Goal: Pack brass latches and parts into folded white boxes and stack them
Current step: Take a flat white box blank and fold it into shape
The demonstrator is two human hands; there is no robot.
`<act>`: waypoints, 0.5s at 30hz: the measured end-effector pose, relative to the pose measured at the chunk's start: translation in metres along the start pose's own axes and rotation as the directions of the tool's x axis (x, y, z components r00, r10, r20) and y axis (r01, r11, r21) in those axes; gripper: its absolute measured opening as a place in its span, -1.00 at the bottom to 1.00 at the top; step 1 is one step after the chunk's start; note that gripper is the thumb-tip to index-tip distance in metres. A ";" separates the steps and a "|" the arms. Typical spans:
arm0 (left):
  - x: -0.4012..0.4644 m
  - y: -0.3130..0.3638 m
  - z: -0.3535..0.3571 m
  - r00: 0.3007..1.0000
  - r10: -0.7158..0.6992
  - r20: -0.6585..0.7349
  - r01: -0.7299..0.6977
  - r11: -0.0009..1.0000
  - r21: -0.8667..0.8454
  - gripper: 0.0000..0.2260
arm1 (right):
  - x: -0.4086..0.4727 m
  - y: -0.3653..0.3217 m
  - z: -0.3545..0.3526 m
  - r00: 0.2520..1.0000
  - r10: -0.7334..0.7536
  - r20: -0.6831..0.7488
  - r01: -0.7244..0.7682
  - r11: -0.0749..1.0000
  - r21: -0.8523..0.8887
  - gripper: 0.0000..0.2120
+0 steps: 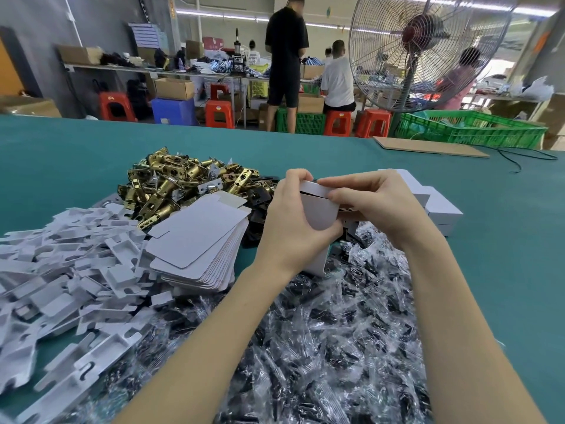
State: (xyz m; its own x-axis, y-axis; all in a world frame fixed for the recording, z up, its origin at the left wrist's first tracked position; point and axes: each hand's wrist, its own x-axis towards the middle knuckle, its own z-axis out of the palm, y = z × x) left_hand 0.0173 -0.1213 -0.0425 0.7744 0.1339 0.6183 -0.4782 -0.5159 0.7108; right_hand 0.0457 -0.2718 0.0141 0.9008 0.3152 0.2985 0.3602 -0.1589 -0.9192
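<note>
- Box (318, 209): held between both hands above the table (76, 154), over the bagged parts (336, 332), top flap being tucked.
- Left hand (293, 221): fingers curled round the box body, gripping from the side.
- Right hand (367, 200): thumb and fingertips pinching the top flap edge.
- Thin white card, judged light and easily creased; grip by the side walls, press only along the fold lines.
- Latches (171, 185): brass heap behind the flat blanks (198, 249); judged heavy, rigid, smooth; lift by the barrel.
- Finished boxes (434, 203): stacked just right of the hands.
- Bagged parts: slippery film; pinch the bag, not the contents.
</note>
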 end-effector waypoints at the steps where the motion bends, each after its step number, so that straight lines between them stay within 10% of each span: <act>1: 0.000 0.000 0.000 1.000 0.005 -0.003 -0.005 1.000 -0.003 -0.44 | 0.000 -0.001 0.000 1.000 -0.010 -0.013 0.009 1.000 -0.025 -0.75; 15: 0.008 0.008 -0.015 0.992 0.103 0.068 -0.103 0.995 0.001 -0.32 | 0.000 -0.003 0.012 0.982 -0.137 -0.129 0.139 0.990 0.011 -0.93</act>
State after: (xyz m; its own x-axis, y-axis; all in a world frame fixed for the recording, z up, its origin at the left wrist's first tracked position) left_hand 0.0129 -0.1119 -0.0268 0.7475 0.0218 0.6639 -0.5553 -0.5279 0.6426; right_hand 0.0415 -0.2600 0.0142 0.8667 0.2106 0.4521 0.4796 -0.1028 -0.8715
